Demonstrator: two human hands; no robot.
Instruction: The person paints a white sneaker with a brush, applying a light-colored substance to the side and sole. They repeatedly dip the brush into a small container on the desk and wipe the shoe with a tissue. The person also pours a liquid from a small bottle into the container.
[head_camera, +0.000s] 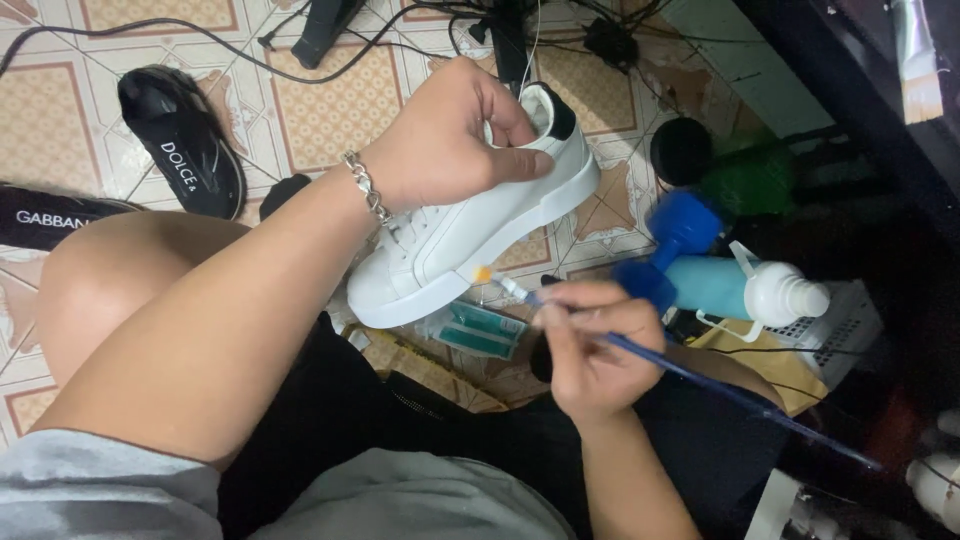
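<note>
A: Nearest the camera: grey shirt hem (420, 500) and black shorts (330, 410), person seated over a tiled floor (330, 110). Left hand (440, 140) is closed around the heel collar of the white sneaker (470, 235), thumb along the side, holding it off the floor, toe angled toward the lap.

B: Right hand?

A: Right hand (590, 350) is pinched shut on a blue-handled paintbrush (700, 380), pencil grip near the ferrule. The bristle tip (484, 273) looks orange-ish and sits just beside the sole edge at mid-shoe. Can't tell whether it touches.

B: How does the person do this well?

A: Judgement only: brace the left forearm on the knee (110, 290) so the shoe doesn't wobble. Keep the brush grip low, strokes short, running along the sole line rather than across it. Rotate the shoe with the left hand rather than reaching round with the brush. Light load on the bristles, since white leather shows any slip.

B: Clutter?

A: White bottle with a teal label (740, 288) and a blue cap (680, 225) lie near the right hand, a black shoe (185, 140) well apart to the left, cables (420, 30) beyond the sneaker. The long handle tail could snag the bottle.
</note>
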